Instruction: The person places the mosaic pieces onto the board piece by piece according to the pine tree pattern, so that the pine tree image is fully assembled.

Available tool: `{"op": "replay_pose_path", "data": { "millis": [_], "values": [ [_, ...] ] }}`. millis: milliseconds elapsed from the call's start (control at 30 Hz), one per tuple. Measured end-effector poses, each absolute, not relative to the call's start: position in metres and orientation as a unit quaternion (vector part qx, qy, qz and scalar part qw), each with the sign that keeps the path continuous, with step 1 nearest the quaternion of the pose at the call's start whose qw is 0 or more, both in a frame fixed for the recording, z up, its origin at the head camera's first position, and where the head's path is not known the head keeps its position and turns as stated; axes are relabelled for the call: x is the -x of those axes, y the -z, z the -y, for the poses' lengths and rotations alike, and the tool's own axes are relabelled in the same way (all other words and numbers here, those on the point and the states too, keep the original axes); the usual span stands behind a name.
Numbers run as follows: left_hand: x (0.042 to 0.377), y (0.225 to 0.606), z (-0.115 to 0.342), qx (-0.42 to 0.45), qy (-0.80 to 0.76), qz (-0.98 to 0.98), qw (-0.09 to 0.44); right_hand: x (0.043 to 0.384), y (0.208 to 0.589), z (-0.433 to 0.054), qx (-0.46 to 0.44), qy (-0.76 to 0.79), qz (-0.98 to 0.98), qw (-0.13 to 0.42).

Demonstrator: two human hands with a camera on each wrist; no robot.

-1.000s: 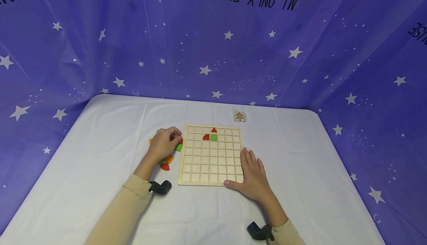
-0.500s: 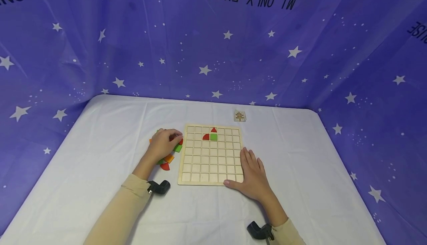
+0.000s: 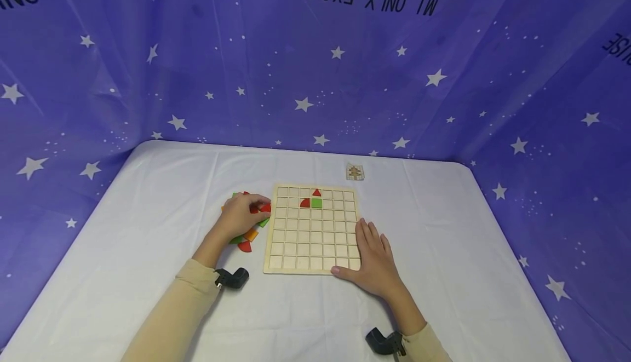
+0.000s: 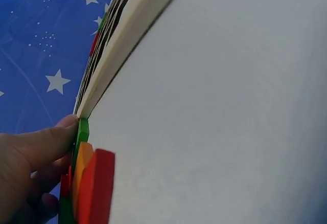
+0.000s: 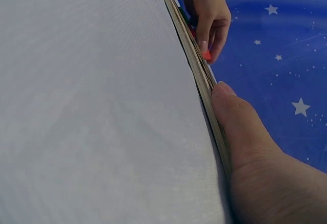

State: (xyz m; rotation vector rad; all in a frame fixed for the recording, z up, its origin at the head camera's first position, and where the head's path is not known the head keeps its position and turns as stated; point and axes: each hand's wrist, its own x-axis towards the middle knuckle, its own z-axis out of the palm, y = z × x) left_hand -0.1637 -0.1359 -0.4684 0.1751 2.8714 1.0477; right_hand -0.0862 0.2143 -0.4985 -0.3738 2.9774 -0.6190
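At the board's left edge, my left hand has its thumb and forefinger around a red quarter-circle tile; the right wrist view also shows red between those fingertips. Beneath and around this hand lies a loose pile of tiles, among them an orange tile, a green tile and another red quarter-circle. My right hand rests against the lower right corner of the wooden grid board, fingers straight along its side, thumb at the front edge. A red triangle, a red quarter-circle and a green square sit in its cells.
A small card with a brown tree-like pattern lies behind the board on the white-covered table. A purple star-printed curtain stands around the back and sides. Black wrist mounts stick out from both forearms.
My left hand has shifted slightly, its thumb lower and wider from the forefinger, leaving more of the red quarter-circle visible. My right hand and the tiles on the board stay put.
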Motion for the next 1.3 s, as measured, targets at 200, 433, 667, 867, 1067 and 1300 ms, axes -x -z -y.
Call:
{"op": "replay_pose_path", "data": {
  "millis": [200, 433, 667, 867, 1067, 1300],
  "values": [
    [0.1648, 0.4689, 0.1381, -0.06, -0.337, -0.938, 0.055, 0.0853, 0.4963, -0.213, 0.122, 0.201, -0.971, 0.04],
    [0.1647, 0.4665, 0.1382, -0.077, -0.339, -0.936, 0.06, 0.0854, 0.4948, -0.2129, 0.12, 0.203, -0.971, 0.04],
    [0.1644, 0.4652, 0.137, -0.071, -0.353, -0.931, 0.063, 0.0853, 0.4955, -0.2131, 0.122, 0.205, -0.97, 0.04],
    [0.163, 0.4671, 0.1375, -0.052, -0.37, -0.926, 0.057, 0.0854, 0.4959, -0.2133, 0.123, 0.203, -0.971, 0.038],
    [0.1617, 0.4676, 0.1373, -0.034, -0.371, -0.927, 0.043, 0.0855, 0.4968, -0.2133, 0.122, 0.201, -0.971, 0.039],
    [0.1592, 0.4592, 0.129, -0.033, -0.435, -0.899, 0.037, 0.0858, 0.4973, -0.2136, 0.122, 0.199, -0.972, 0.039]
  ]
}}
